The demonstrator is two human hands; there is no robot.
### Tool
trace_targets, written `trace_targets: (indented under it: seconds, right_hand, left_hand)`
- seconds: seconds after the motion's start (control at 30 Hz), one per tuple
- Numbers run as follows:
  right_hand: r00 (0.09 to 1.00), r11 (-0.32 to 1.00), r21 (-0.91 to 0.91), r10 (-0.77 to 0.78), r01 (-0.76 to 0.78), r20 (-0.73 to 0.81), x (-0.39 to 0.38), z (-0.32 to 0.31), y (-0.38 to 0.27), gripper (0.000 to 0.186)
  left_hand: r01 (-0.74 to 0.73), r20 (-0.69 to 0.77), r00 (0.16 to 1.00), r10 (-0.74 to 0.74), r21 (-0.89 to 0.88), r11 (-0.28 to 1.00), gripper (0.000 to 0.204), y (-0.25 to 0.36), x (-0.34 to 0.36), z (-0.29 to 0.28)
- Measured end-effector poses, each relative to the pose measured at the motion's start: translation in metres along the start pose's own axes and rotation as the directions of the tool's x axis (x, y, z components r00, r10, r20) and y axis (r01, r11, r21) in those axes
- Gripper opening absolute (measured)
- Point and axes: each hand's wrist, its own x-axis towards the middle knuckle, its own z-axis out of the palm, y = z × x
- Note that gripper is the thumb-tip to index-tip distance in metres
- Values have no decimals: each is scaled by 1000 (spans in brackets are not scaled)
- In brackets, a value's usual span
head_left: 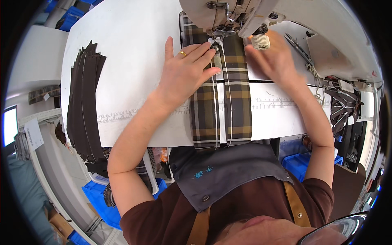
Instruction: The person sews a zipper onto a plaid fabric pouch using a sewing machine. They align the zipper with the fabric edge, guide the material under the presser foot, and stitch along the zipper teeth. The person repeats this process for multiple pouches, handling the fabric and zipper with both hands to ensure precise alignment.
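A long strip of brown, black and white plaid fabric [239,122] runs under the sewing machine head [228,18] and down over the table's front edge. Two pale lines run lengthwise along its middle, with a narrow white gap between them. My left hand [181,75] lies flat on the fabric's left side, fingers spread, their tips close to the presser foot [215,45]. To the right of the needle area, my right hand [275,61] is blurred beside the fabric's right edge. Its fingers are partly hidden behind a white ribbed knob [260,41].
A stack of dark brown fabric strips [83,94] hangs over the table's left edge. Printed ruler markings [277,102] cross the white tabletop [134,73]. A slim metal tool [299,48] lies at the right. Blue bins [98,200] sit below.
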Motion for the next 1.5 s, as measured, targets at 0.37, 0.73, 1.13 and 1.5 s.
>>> trace_targets:
  seconds: [0.37,0.73,1.13,1.5]
  right_hand:
    - [975,994,-97,68,-48,213,-7,16,-12,68]
    - [990,997,12,82,-81,-115,-112,-68,-37,25]
    - [896,841,-325,361,-432,-258,-237,-184,115,20]
    - [861,919,-260,139,-296,-489,-222,-145,16,25]
  left_hand:
    - [6,-23,1000,-4,67,998,42,16,-4,11]
    - [-23,-11,1000,25,143,989,37,5,-3,14]
    - [-11,11,1000,9,133,991,33,6,-7,13]
    - [-123,52,992,115,186,975,35,58,14,-13]
